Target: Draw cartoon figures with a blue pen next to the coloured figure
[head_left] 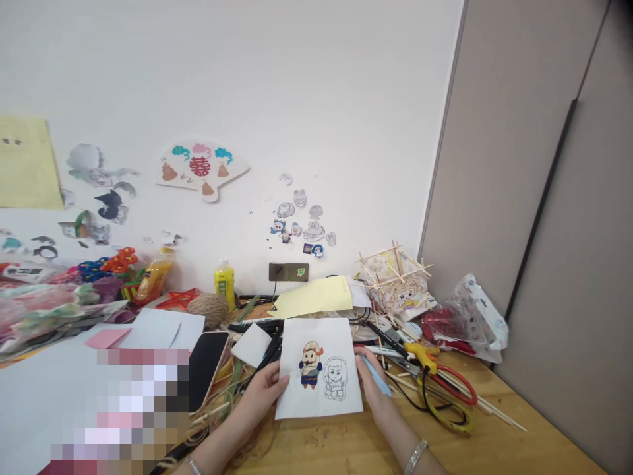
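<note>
A white sheet of paper [320, 368] with two cartoon figures, one coloured and one only outlined, is held up over the wooden table [499, 442]. My left hand [262, 391] pinches its left edge. My right hand [374, 388] grips its right edge and also holds a light blue pen [378, 377] between its fingers.
A phone [206, 366] lies left of the paper, beside white sheets and twine [210, 309]. To the right lie scissors with red and yellow handles [448, 392], a yellow glue gun [422, 355] and a stick-frame lantern [398, 280]. A yellow bottle [224, 282] stands at the wall.
</note>
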The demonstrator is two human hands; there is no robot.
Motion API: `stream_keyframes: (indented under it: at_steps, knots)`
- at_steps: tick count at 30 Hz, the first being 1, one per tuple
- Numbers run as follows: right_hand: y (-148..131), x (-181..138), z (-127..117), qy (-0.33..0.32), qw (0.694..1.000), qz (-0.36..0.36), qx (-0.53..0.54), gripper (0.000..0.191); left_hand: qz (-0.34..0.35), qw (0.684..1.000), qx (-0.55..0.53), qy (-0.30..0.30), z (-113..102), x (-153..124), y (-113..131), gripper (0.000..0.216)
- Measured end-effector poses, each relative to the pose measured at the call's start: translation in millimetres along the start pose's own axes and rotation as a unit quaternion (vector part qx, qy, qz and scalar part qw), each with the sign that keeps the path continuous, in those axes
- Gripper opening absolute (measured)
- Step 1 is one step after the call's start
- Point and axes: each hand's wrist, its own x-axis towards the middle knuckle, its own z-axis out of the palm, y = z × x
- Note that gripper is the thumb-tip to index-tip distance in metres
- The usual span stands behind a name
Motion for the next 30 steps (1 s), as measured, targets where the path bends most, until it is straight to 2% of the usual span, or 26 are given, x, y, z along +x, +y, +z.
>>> stream_keyframes:
  at_steps: [4,9,15,18,22,26,30]
  knots:
    - [-11,-3,1,-0.004,0.999,-0.012,-0.03,0.035,0.003,1.0,0.005,-0.023,0,-1,0,0.06]
    - [-27,-6,5,-0.001,1.0,-0.009,-0.029,0.03,-0.013,1.0,-0.003,-0.011,-2,-7,1,0.057]
    - [-31,-12,9,-0.023,0.997,0.063,0.039,0.026,-0.02,0.993,-0.116,-0.003,1,-9,2,0.044]
    - [-27,-13,9,-0.054,0.995,0.068,0.04,0.023,-0.017,0.989,-0.148,0.02,1,-8,0,0.046]
    - [-18,-11,7,-0.077,0.995,0.064,0.004,0.021,-0.042,0.994,-0.018,0.095,-4,-5,-3,0.053]
    - [-11,-9,6,-0.081,0.994,0.071,-0.003,0.022,-0.054,0.987,0.098,0.112,-6,-4,-3,0.047]
    - [-12,-8,6,-0.082,0.995,0.063,-0.012,0.027,-0.019,0.98,0.147,0.13,-6,-2,1,0.04]
